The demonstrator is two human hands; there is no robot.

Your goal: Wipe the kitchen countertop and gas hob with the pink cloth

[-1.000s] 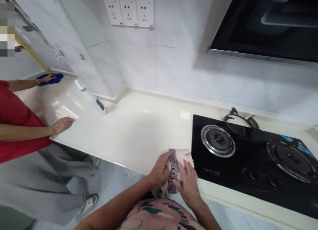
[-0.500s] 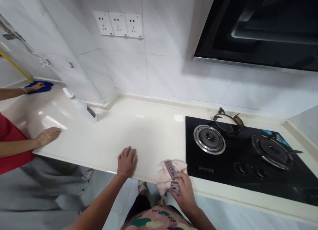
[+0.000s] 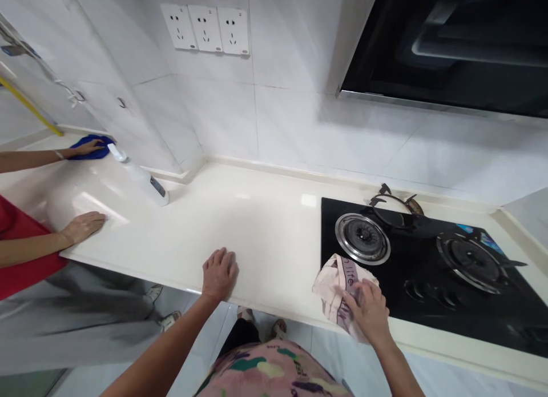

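Head view shows burner [image 3: 363, 237] near cloth [image 3: 335, 285], bottle [image 3: 140, 179] well apart.

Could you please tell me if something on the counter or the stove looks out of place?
Yes, one thing: a pronged metal ring sits at the back edge of the stove. The left burner has no support over it, whereas the right burner seems to have one. I see no clear spill.

The hood [image 3: 454, 54] is cut off at top and right. The cloth [image 3: 329, 284] is partly covered by the right hand [image 3: 370, 311].
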